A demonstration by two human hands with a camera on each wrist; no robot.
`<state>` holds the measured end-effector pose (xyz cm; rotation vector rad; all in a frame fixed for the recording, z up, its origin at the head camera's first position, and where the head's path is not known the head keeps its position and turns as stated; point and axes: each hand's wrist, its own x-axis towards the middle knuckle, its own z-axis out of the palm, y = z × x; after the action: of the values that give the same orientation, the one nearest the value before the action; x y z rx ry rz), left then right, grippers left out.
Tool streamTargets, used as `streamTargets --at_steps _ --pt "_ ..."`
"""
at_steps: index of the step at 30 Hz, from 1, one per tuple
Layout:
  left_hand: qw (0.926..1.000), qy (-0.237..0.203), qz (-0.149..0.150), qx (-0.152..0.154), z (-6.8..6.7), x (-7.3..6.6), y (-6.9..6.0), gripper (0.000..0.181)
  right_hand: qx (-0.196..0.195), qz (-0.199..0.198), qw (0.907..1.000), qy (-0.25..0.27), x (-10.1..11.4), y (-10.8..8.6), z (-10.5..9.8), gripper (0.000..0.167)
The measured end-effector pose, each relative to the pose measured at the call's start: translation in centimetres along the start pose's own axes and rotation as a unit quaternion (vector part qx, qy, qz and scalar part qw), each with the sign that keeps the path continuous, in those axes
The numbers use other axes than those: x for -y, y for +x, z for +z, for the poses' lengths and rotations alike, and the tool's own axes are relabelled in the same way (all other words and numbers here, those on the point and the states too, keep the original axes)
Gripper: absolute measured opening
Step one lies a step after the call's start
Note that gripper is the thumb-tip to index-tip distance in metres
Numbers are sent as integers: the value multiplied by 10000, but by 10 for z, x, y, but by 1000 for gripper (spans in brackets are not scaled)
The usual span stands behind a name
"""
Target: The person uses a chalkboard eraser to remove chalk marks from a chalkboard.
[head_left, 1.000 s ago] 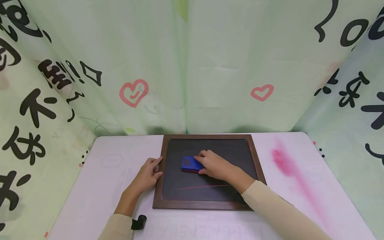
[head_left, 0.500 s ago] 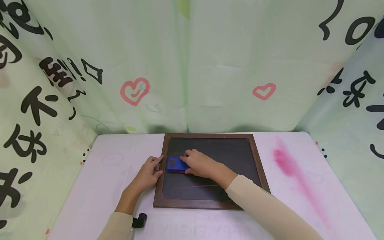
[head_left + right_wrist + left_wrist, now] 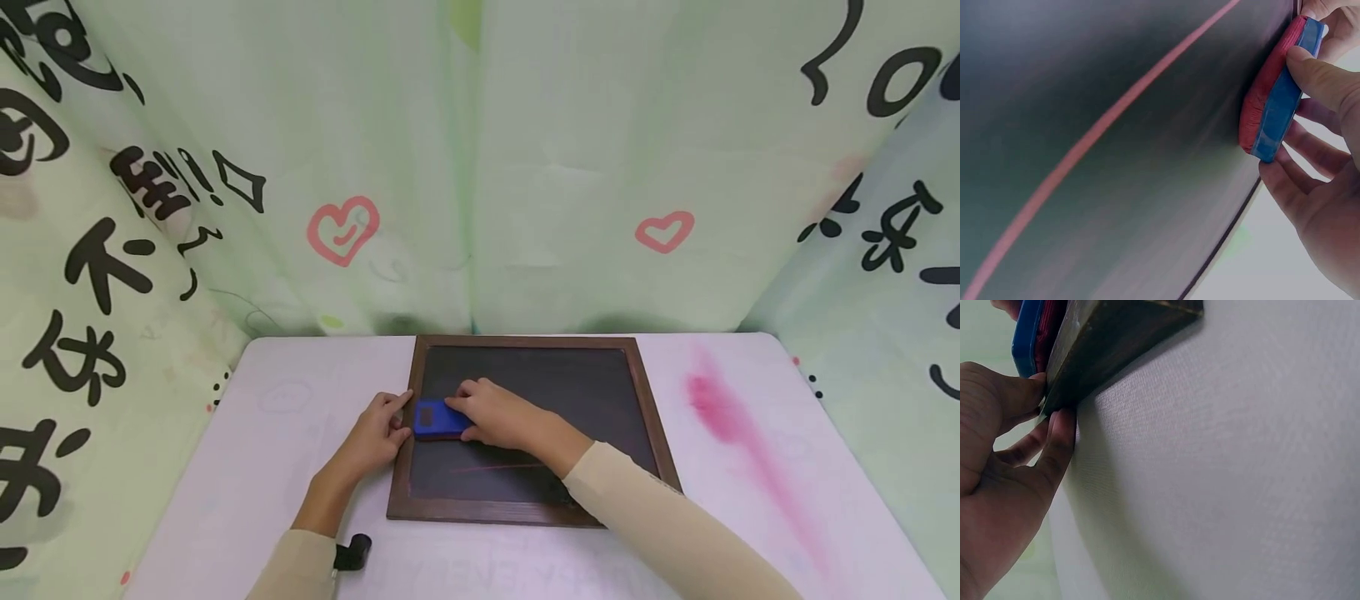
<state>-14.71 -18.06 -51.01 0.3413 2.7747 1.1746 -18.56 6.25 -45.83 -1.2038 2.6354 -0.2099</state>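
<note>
A blue eraser with a red felt pad (image 3: 437, 421) lies against the left part of a small chalkboard (image 3: 570, 392) with a brown wooden frame. My right hand (image 3: 498, 414) grips its right end; in the right wrist view the thumb is on one side of the eraser (image 3: 1280, 103) and the fingers are on the other. With thumb and fingertips, my left hand (image 3: 375, 432) holds the left edge of the frame, close to the eraser. A thin pink chalk line (image 3: 1094, 131) runs across the board below the eraser, its right part hidden by my right forearm.
The board lies on a white table (image 3: 277, 450) near its back edge. A pink smear (image 3: 716, 408) marks the tabletop on the right. Pale green curtains (image 3: 555, 167) printed with black characters and red hearts hang behind and on both sides.
The right hand has slid the eraser left across the board, up to the left frame, then slightly nearer to me. My left hand has stayed on the frame.
</note>
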Motion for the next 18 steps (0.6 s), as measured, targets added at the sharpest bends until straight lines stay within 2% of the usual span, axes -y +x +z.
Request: streamTargets --at_steps 9,18 --pt "9998 163 101 -59 2 0 2 61 -146 -63 9998 87 -6 -17 1 57" --pt "9999 128 25 23 2 1 -1 61 -293 64 9994 164 -20 -48 5 57"
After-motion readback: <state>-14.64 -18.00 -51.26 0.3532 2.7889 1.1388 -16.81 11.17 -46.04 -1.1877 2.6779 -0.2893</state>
